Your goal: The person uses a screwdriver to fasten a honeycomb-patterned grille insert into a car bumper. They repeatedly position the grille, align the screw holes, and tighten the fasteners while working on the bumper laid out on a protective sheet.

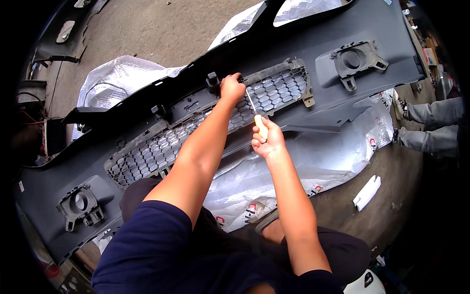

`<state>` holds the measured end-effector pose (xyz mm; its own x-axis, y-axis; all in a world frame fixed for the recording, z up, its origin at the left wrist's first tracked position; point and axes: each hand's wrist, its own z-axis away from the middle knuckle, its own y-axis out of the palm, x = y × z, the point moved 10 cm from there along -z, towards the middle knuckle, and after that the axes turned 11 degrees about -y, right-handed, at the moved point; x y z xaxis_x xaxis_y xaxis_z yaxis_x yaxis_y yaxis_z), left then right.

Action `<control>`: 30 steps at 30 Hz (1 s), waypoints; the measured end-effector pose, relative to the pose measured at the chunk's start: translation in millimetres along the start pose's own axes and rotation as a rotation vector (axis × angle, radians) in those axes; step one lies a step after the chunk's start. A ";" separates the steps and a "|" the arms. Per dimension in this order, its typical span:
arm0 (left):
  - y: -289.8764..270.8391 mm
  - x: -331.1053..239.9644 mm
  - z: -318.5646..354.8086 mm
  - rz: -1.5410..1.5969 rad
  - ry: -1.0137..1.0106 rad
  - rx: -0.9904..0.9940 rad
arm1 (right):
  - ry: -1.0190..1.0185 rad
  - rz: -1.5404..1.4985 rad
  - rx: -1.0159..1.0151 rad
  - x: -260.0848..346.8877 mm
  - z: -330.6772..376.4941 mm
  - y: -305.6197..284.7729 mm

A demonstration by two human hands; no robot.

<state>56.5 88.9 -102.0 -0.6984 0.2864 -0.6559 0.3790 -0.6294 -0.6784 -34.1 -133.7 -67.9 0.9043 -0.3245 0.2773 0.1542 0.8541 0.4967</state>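
Item — grey car bumper on silver sheeting. My left hand grips the honeycomb grille; right hand clenches a yellow-handled screwdriver — tip seemingly at a clip; prying needs steady leverage.

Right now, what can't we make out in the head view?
- Screwdriver tip: too small against the grille mesh.
- Left hand fingertips: curled over the grille's top edge.
- Bumper ends: lost in the dark fisheye rim.
- Bystander's legs: cut off at the right edge.
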 end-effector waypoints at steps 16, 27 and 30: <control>4.1 -29.2 0.3 0.037 0.045 -0.033 | -1.266 1.724 -0.286 85.3 66.7 49.1; 4.0 7.9 -5.1 0.055 0.039 -0.052 | -0.780 0.923 -0.220 56.0 22.1 -6.1; -0.7 13.2 -14.1 0.101 0.017 -0.063 | -1.209 1.884 -0.305 67.4 64.3 64.4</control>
<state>55.5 103.3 -114.9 -0.6447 0.2362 -0.7270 0.4849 -0.6088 -0.6279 11.2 -126.7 35.7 -0.5208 0.7546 0.3992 -0.1692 0.3671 -0.9147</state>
